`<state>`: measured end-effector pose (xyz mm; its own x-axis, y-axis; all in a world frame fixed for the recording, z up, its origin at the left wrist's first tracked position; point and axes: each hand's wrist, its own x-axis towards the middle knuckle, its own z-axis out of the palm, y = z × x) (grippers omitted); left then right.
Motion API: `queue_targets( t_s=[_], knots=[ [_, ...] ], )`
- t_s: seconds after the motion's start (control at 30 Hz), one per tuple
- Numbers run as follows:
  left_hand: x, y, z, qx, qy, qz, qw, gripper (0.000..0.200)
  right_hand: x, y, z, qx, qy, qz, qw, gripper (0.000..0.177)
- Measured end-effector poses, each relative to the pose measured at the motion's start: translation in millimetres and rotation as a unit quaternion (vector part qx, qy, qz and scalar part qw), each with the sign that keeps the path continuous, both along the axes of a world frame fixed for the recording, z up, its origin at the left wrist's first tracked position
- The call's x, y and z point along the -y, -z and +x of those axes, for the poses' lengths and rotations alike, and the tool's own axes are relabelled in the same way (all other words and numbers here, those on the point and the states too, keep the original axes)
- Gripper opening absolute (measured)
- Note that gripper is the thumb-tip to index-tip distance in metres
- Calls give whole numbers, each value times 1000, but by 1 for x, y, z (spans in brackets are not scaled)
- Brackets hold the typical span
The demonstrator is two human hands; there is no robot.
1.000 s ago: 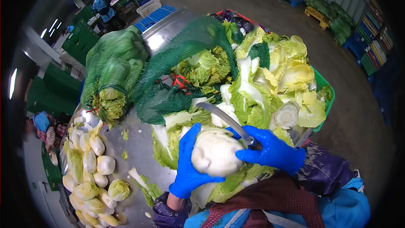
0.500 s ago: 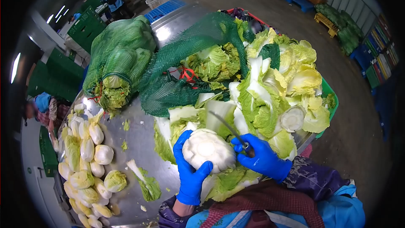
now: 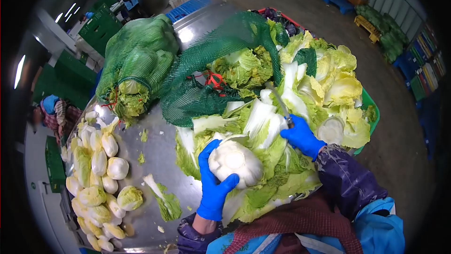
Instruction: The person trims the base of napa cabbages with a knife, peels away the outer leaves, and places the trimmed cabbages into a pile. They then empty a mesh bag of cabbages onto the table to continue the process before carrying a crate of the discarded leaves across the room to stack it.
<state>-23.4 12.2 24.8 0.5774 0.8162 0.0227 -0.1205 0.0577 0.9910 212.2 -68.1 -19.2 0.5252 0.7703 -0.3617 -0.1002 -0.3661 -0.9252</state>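
My left hand (image 3: 214, 183), in a blue glove, is closed around a napa cabbage (image 3: 239, 165) with its pale cut base facing up. To its right, my gloved right hand (image 3: 301, 136) grips a knife (image 3: 279, 100) whose blade points up and away to the left, apart from the cabbage. Loose cabbage leaves (image 3: 263, 122) lie under and around both hands. Near my right wrist rests a cut stem end (image 3: 330, 131) among yellowish leaves (image 3: 343, 89).
Trimmed cabbage hearts (image 3: 98, 164) are piled on the left of the steel table (image 3: 155, 153). A full green mesh sack (image 3: 138, 56) stands behind them. An opened mesh sack (image 3: 206, 61) with cabbage lies at the centre. Another person (image 3: 55, 113) works at the far left.
My right hand with the knife has moved right and up, away from the cabbage. More loose leaves show between my hands. My left hand still holds the cabbage, now slightly turned.
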Motion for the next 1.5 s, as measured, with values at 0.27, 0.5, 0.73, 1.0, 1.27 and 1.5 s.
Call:
queue_targets(
  t_s=[0.27, 0.5, 0.73, 1.0, 1.27, 1.5],
  knots=[
    [-14, 28, -1, 105, -192, -60, 974, 105, -24, -57, -48, 289, -193, 198, 917, 66],
    [-5, 56, -26, 18, -198, -122, 973, 69, -25, 30, -94, 72, -157, 125, 977, 50],
    [-23, 49, -75, 296, -98, -383, 869, 70, -20, 17, -52, 243, -203, 54, 947, 51],
    [3, 29, -61, 246, -9, -424, 872, 78, -16, -68, -73, 97, -237, 175, 951, 78],
    [14, 9, -24, 24, 130, -258, 957, 94, 11, -73, -61, 115, -339, -33, 933, 89],
    [20, 22, -15, -30, 104, -136, 985, 103, 25, -61, -68, 240, -256, 39, 936, 77]
  ],
)
